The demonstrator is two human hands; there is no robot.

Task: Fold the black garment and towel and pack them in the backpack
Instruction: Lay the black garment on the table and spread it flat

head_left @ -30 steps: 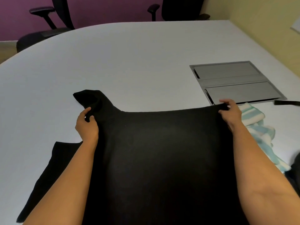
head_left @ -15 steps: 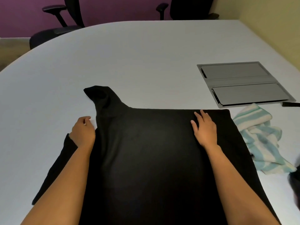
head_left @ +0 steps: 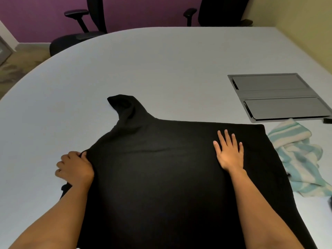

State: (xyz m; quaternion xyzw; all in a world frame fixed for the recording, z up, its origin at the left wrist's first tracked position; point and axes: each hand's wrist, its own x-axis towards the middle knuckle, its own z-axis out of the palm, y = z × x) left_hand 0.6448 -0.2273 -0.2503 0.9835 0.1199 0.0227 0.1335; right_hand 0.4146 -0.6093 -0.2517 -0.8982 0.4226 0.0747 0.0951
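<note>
Head camera, looking down over a pale grey oval table: your two hands work a black soft-fabric garment spread flat across the near part of the tabletop. One narrow end pokes away from you at its far left corner. Your left hand sits at the garment's left edge, fingers curled and bunching a fold of the cloth in its grip. Your right hand lies palm-down on the garment's right portion, fingers straight and slightly spread, pressing the fabric and grasping nothing. The hands are well apart, with the broad dark panel of cloth between them.

Just beside the garment's right edge lies a crumpled towel with mint-green and white stripes. You cannot tell whether it merely touches the black cloth or is partly tucked under it. Beyond the towel, a flat grey rectangular hatch with two lids is set into the table surface. A small black object shows at the right border just beside the hatch, too cut off to identify.

At the table's far side stand two black office chairs with armrests, one at the left and one at the right, against a purple wall. A yellow wall runs along the right.
</note>
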